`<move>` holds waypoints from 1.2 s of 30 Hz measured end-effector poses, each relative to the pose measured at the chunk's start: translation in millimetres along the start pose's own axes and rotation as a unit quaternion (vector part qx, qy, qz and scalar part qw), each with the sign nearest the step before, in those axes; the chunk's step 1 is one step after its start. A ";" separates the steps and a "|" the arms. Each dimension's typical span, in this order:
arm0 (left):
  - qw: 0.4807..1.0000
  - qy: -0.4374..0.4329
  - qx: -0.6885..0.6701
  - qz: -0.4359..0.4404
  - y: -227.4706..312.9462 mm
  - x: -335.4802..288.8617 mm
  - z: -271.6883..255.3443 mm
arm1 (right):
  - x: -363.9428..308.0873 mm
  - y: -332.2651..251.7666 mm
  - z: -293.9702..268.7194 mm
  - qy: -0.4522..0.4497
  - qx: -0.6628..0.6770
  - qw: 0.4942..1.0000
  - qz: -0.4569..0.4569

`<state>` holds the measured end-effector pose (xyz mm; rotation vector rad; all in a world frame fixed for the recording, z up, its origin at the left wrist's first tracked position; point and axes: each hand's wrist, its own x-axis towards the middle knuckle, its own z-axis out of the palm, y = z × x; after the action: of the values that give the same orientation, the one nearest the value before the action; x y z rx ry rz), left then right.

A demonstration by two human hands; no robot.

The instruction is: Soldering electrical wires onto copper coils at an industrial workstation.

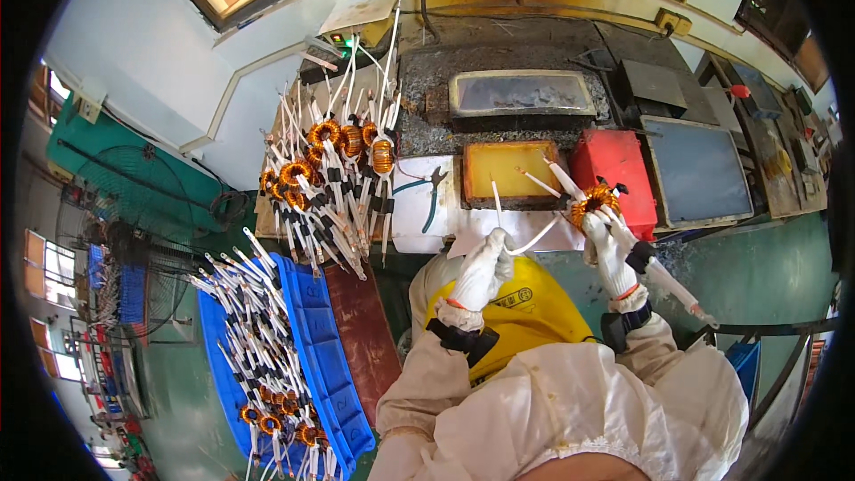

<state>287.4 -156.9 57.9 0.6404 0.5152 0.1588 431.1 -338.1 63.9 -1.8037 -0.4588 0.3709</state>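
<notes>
My right hand (611, 256), in a white knit glove, is closed around a toroidal coil (594, 204) with copper winding and white-sleeved leads. Some of its leads point up toward a shallow tray of amber liquid (508, 165); another (674, 283) hangs down to the right, with a black band near the hand. My left hand (482, 273), gloved too, pinches one white-sleeved lead (534, 239) that curves across from the coil. The tip of a lead (497, 196) stands up above the left fingers, in front of the amber tray.
Several finished-looking coils (325, 135) lie heaped on the bench's left. Pliers (434, 199) rest on white paper. Behind the amber tray sits a metal-topped pot (524, 93); to the right are a red box (610, 169) and a grey-topped tank (697, 169). A blue crate (328, 338) holds more coils.
</notes>
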 end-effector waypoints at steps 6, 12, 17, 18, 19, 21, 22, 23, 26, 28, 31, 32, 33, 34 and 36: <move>0.999 -0.010 -0.025 -0.028 8.2 6.8 -2.5 | 4.3 -17.2 10.3 -0.001 0.059 0.997 0.056; 1.000 0.008 -0.012 -0.021 16.1 5.9 4.6 | 11.1 -28.6 14.8 -0.005 0.093 0.992 0.089; 0.998 0.004 -0.052 -0.034 9.6 15.3 -2.7 | 16.5 -18.9 16.9 0.011 0.111 0.988 0.105; 0.998 0.005 -0.054 -0.036 8.5 16.7 -4.0 | 17.4 -20.7 15.9 -0.003 0.104 0.989 0.109; 0.997 0.001 -0.067 -0.036 8.1 17.6 -5.3 | 18.4 -24.6 14.3 -0.017 0.098 0.989 0.113; 0.995 -0.006 -0.092 -0.038 7.2 19.3 -7.9 | 19.7 -25.9 14.6 -0.026 0.087 0.988 0.123; 0.995 -0.002 -0.089 -0.036 6.2 20.0 -8.5 | 19.9 -26.7 15.4 -0.020 0.084 0.988 0.128; 0.996 0.002 -0.087 -0.035 4.5 20.8 -9.2 | 20.0 -27.1 15.9 -0.014 0.080 0.988 0.133; 0.996 0.005 -0.083 -0.031 5.0 21.2 -7.4 | 21.8 -19.3 14.7 -0.012 0.073 0.990 0.122; 0.996 0.003 -0.084 -0.030 5.7 21.3 -7.1 | 19.0 -26.5 15.1 -0.008 0.070 0.989 0.130; 0.995 -0.001 -0.094 -0.032 6.0 20.9 -7.8 | 17.8 -30.9 14.9 -0.006 0.073 0.988 0.135; 0.994 -0.005 -0.100 -0.032 6.0 20.7 -7.5 | 17.7 -30.9 14.7 -0.004 0.075 0.988 0.136; 0.994 -0.008 -0.105 -0.033 5.9 20.4 -7.2 | 17.2 -30.4 16.0 0.008 0.068 0.990 0.120; 0.995 -0.008 -0.097 -0.035 5.3 20.9 -6.9 | 16.6 -29.7 18.3 0.021 0.061 0.993 0.103; 0.996 -0.008 -0.081 -0.041 3.7 21.7 -6.0 | 15.6 -29.6 17.9 0.030 0.050 0.994 0.090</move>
<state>303.1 -144.4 47.2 0.4614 0.5063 0.1171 432.7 -308.2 87.3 -1.7582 -0.2326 0.4549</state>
